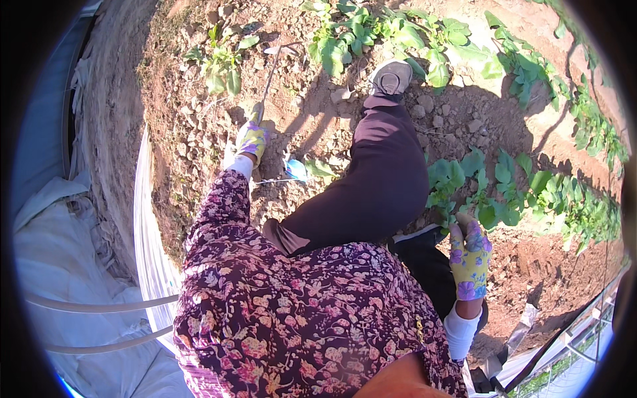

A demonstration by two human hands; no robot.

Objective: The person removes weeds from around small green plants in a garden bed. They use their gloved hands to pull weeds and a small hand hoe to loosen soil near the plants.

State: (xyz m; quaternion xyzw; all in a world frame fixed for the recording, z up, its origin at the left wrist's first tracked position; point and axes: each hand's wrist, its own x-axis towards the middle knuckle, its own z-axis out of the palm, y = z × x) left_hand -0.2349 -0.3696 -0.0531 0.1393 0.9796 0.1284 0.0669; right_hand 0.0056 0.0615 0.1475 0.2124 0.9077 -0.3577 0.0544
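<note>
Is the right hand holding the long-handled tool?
No: the left hand grips the tool handle, while the right hand is at the leafy plants.

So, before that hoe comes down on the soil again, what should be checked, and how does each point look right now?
1. Left hand closed on the hoe handle: ok.
2. Hoe blade away from the small plant: ok, bare soil lies between them.
3. Shoe away from the blade: ok, well to its right.
4. Right hand free of the tool: ok, it touches the leafy plants.
5. Fingers wrapped fully round the handle: cannot tell, the glove hides them.
</note>
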